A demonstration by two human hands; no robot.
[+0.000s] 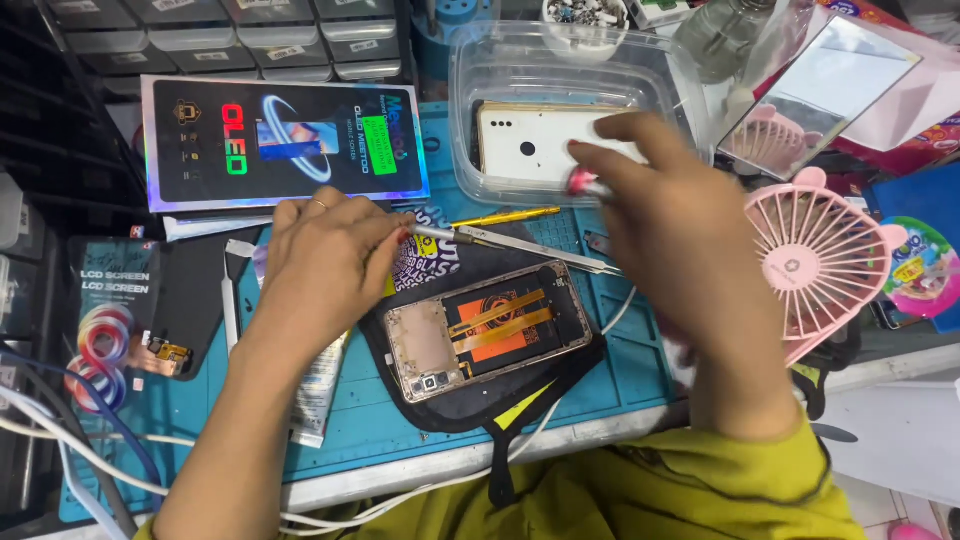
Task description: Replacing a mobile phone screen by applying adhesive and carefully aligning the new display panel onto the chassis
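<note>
left hand [325,262] pinches one metal tool [440,233], right hand [668,215] pinches one small pink thing [580,181] over one opened phone [488,329]

Single head-worn view, looking steeply down onto the blue work mat [620,380] at close range. Right edge appears motion-blurred.

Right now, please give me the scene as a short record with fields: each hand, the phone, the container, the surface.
left hand: pinches thin metal tweezers at their end
right hand: raised and blurred, small pink-tipped item in its fingers, kind unclear
opened phone frame with orange flex cable: lies on black cloth pouch, touched by neither hand
clear plastic container: holds white phone back cover
blue work mat: under everything
pink handheld fan: at right
</note>
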